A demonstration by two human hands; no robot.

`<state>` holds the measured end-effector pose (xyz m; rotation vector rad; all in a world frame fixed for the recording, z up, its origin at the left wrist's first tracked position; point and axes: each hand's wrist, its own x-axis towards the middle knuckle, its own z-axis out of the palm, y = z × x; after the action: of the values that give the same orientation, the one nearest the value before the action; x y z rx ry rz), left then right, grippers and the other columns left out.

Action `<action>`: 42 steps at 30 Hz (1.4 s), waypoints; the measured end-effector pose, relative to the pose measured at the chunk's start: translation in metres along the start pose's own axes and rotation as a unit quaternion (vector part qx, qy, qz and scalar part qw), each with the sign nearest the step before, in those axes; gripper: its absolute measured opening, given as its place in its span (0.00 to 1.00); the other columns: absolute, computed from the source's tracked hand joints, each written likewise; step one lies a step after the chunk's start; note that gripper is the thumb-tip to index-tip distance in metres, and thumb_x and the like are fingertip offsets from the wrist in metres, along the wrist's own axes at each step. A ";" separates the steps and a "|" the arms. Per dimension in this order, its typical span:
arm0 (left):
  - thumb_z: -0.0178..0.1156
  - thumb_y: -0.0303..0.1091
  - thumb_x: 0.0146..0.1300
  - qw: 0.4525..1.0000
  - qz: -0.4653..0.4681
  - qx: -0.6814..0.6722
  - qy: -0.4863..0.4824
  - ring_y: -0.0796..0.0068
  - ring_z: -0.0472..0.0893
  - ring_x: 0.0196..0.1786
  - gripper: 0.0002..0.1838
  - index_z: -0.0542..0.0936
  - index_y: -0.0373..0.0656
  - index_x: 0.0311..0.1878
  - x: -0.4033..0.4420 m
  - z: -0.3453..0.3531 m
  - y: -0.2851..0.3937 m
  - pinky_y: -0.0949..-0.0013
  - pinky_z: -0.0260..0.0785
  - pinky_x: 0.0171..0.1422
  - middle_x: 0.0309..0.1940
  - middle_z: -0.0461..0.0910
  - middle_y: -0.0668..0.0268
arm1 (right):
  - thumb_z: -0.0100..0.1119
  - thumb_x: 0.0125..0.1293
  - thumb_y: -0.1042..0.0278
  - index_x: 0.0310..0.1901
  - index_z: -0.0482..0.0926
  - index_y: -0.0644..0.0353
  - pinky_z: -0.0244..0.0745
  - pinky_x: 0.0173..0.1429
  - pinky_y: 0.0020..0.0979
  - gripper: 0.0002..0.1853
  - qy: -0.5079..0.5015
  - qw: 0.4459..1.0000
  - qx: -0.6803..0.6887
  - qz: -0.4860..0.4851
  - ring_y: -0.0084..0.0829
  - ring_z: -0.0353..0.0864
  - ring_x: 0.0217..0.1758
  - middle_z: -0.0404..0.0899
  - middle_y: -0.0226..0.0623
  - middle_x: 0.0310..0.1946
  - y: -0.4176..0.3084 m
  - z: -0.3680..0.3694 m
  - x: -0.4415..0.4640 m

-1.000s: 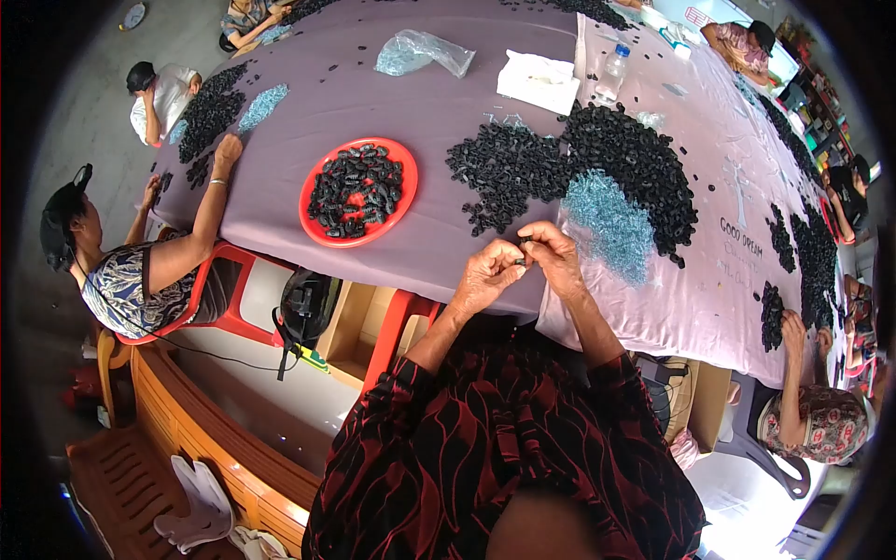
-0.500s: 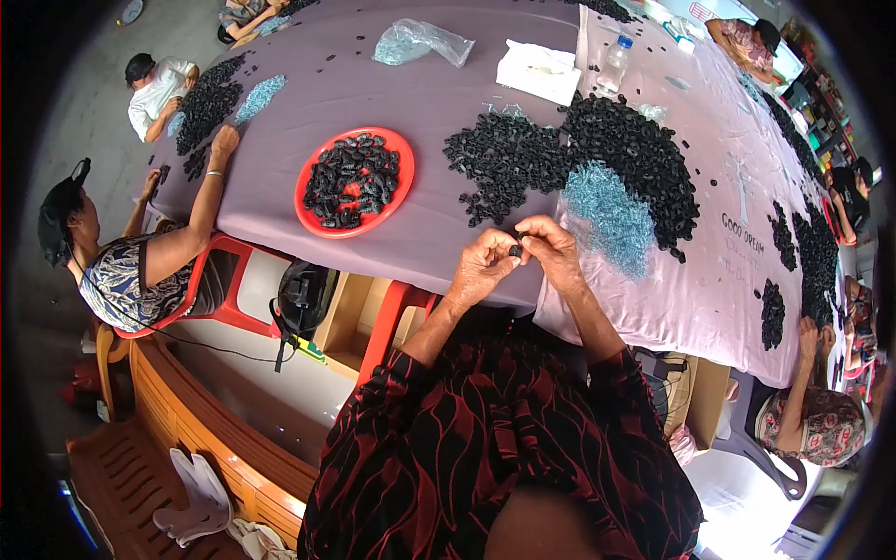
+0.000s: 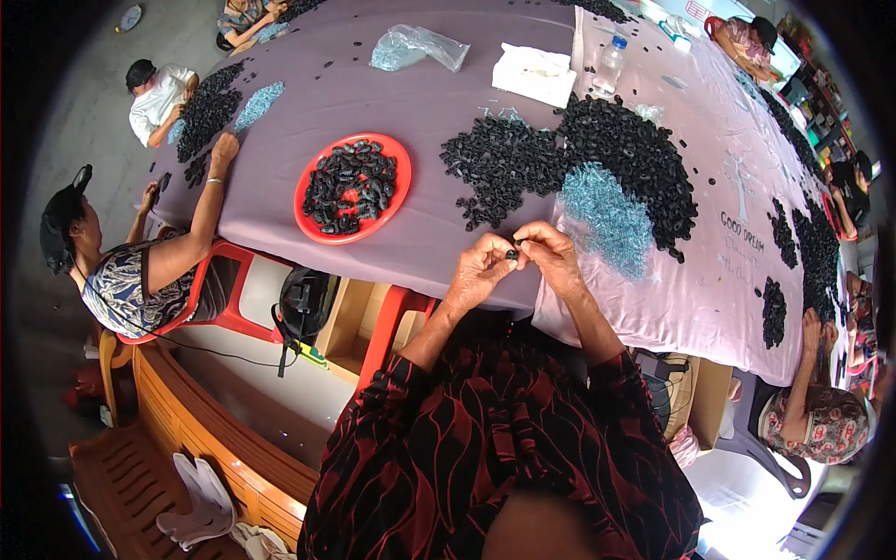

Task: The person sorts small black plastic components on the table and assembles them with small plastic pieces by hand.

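Note:
Just off the table's front edge, my left hand (image 3: 481, 273) pinches a small black piece (image 3: 511, 254) between thumb and fingertips. My right hand (image 3: 551, 257) is closed at its fingertips on another small dark piece, close beside the first; fingers hide most of it. Beyond my hands lies a pile of black pieces (image 3: 499, 168), joined at the right by a larger black pile (image 3: 635, 163). A heap of small bluish, shiny parts (image 3: 607, 224) lies right of my right hand. The red plate (image 3: 404, 191) at the left holds several black pieces.
A tissue pack (image 3: 534, 75), a clear bottle (image 3: 609, 67) and a plastic bag (image 3: 420, 49) lie further back on the cloth-covered table (image 3: 373, 93). A person in a cap (image 3: 103, 252) sits at the left, another (image 3: 812, 420) at the right. A red chair (image 3: 238, 299) stands at left.
The two hands stay close together while their fingertips and the small pieces shift slightly. The view has moved a little. At the right, a person's hands have come closer together.

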<state>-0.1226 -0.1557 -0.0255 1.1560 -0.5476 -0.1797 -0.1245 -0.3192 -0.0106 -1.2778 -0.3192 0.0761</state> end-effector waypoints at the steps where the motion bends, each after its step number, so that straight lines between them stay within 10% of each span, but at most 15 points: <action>1: 0.54 0.13 0.58 1.000 0.000 0.000 0.000 0.81 0.76 0.40 0.11 0.69 0.39 0.40 0.000 0.001 0.001 0.76 0.70 0.46 0.34 0.77 0.66 | 0.46 0.63 0.81 0.43 0.74 0.65 0.71 0.37 0.22 0.09 0.001 1.000 0.004 0.001 0.20 0.74 0.28 0.75 0.32 0.30 0.002 -0.001 0.000; 42: 0.56 0.16 0.59 1.000 -0.003 -0.010 -0.001 0.83 0.75 0.43 0.11 0.75 0.37 0.44 -0.002 0.002 0.010 0.78 0.67 0.49 0.38 0.77 0.70 | 0.50 0.67 0.72 0.45 0.74 0.61 0.73 0.39 0.27 0.08 -0.024 0.972 0.230 0.033 0.24 0.75 0.34 0.77 0.36 0.37 -0.003 -0.008 -0.003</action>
<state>-0.1264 -0.1527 -0.0166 1.1382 -0.5425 -0.1908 -0.1255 -0.3278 -0.0101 -0.8261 -0.2793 0.2254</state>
